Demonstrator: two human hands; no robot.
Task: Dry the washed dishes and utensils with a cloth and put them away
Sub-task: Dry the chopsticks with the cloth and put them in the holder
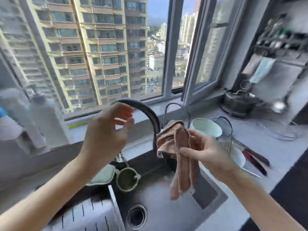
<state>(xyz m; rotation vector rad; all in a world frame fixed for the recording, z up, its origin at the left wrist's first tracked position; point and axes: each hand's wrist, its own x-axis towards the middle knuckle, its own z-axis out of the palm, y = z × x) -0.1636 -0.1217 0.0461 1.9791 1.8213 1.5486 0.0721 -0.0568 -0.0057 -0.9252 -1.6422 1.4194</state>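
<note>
My right hand (202, 152) grips a pink cloth (176, 147) that hangs down over the steel sink (208, 190). My left hand (108, 132) is raised above the sink's left side with relaxed fingers, holding nothing, just in front of the dark curved faucet (150, 114). To the right, on the grey counter, a wire rack (233, 142) holds a pale green bowl (206, 127) lying on its side, a white dish (239, 158) and dark-handled utensils (256, 161).
A small green strainer cup (127, 180) and a green sponge (102, 176) sit at the sink's back left. A perforated tray (86, 215) covers the sink's left part. Bottles (41, 120) stand at left; a dark pot (236, 104) and wall rack (281, 40) at right.
</note>
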